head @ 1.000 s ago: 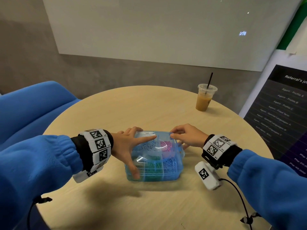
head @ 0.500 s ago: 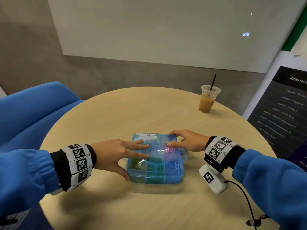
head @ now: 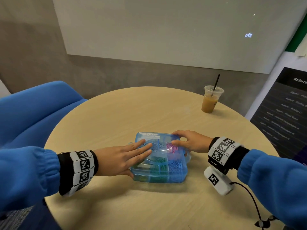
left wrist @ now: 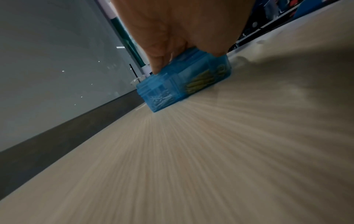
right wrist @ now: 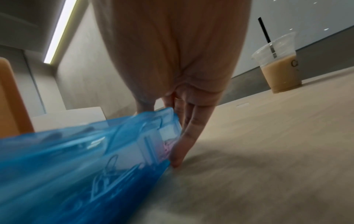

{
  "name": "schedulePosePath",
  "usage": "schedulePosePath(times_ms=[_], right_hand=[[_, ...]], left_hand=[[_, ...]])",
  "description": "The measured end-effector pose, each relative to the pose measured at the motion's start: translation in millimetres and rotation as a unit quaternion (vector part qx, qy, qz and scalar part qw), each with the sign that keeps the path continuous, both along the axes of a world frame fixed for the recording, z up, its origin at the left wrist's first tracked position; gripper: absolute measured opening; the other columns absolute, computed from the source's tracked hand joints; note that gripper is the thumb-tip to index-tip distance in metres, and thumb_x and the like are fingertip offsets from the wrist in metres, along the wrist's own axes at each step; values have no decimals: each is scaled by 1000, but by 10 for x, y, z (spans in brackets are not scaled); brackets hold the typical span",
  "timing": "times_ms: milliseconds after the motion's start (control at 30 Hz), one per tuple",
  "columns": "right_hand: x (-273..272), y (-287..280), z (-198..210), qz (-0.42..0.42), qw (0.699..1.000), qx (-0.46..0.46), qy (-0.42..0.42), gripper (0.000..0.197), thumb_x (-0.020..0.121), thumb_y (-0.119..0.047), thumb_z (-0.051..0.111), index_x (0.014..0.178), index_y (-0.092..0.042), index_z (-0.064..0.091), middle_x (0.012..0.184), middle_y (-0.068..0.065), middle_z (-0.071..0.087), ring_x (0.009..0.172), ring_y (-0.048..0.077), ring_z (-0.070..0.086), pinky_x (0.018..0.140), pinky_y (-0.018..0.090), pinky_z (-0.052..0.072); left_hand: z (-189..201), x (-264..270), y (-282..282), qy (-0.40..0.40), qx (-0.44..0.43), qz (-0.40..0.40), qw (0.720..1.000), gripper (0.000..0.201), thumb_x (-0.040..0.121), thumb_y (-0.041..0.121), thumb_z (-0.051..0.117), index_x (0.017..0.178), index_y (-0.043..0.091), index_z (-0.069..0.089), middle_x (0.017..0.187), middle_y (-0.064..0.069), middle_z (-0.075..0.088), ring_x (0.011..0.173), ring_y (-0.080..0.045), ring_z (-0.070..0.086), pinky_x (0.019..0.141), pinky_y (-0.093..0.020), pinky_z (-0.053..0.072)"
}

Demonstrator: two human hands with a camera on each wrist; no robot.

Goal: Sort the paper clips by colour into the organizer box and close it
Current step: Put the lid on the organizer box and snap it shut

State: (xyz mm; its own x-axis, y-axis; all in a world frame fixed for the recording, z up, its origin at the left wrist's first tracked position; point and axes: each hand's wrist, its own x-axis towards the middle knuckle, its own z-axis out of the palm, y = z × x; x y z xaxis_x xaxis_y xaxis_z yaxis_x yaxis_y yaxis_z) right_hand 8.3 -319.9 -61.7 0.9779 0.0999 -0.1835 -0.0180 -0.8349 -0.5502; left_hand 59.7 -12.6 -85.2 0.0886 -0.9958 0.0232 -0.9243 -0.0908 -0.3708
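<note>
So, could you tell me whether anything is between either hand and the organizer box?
Nothing visible is. The left hand lies flat on the lid of the organizer box, fingers straight, and the right hand holds its far right corner. The coffee cup stands well away.

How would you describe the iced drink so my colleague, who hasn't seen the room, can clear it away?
On the round pale wooden table, look to the far right edge, away from the translucent blue organizer box. The clear plastic cup of light-brown drink stands alone there, the only thing with a black straw.
</note>
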Motion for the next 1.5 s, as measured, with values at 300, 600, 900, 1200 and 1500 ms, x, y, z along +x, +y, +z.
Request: schedulePosePath(times_ms=[300, 600, 900, 1200, 1500], right_hand=[[-146, 115, 69, -128, 989, -23, 68, 51, 86, -55, 60, 101, -7, 52, 94, 15, 68, 63, 23, 69, 52, 30, 55], [-221, 46, 316, -160, 946, 43, 277, 41, 87, -44, 67, 74, -5, 61, 53, 5, 61, 44, 13, 56, 47, 21, 46], [-275, 99, 300, -181, 938, 111, 273, 40, 93, -32, 63, 62, -7, 58, 40, -4, 48, 33, 5, 38, 37, 14, 32], [-212, 264, 418, -174, 949, 42, 258, 33, 96, -18, 59, 68, -2, 61, 41, -2, 54, 30, 5, 40, 35, 12, 32], [-278, 313, 383, -201, 950, 47, 232, 24, 95, -19, 62, 78, -2, 62, 47, 2, 59, 34, 7, 45, 39, 15, 40]], left_hand=[[196, 68, -110, 400, -63, 122, 906, 90, 83, 80, 15, 147, 22, 40, 153, 23, 27, 140, 14, 17, 113, -8, 20], [418, 242, -284, 558, -24, 492, 668, 54, 80, 61, 64, 100, 11, 69, 84, 7, 71, 68, -9, 67, 61, -21, 44], [492, 286, -390, 587, -4, 519, 621, 45, 81, 49, 72, 86, 5, 72, 76, -5, 74, 55, -8, 63, 51, -18, 45], [623, 252, -530, 552, 48, 529, 643, 43, 88, 41, 67, 80, -1, 69, 63, -5, 72, 50, -6, 66, 47, -16, 50], [692, 160, -571, 534, 27, 545, 645, 38, 89, 32, 68, 63, 7, 59, 46, 1, 64, 42, -5, 62, 45, -15, 48]])
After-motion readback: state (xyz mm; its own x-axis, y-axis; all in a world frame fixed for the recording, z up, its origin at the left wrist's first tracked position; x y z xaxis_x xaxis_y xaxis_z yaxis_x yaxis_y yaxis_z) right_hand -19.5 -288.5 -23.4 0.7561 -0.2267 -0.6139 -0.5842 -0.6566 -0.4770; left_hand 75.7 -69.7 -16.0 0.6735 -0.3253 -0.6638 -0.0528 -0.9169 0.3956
